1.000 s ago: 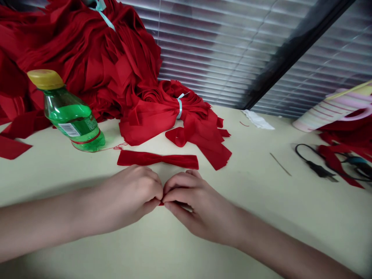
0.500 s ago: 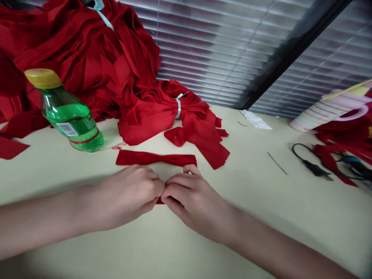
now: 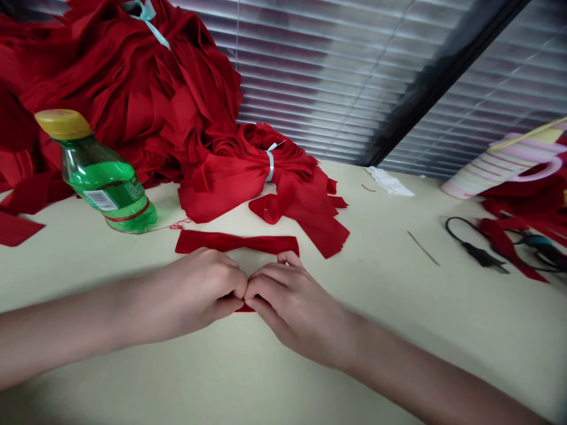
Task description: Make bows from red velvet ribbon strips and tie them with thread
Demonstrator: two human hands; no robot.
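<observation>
Small red fabric piece, mostly hidden, pinched between the closed fingers of left hand and right hand above the cream tabletop, just near of one waisted red velvet strip, with banded red strips far, unworked.

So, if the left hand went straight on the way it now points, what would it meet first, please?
The left hand would meet the right hand almost at once, around a red fabric strip, though contact is hard to judge.
</observation>
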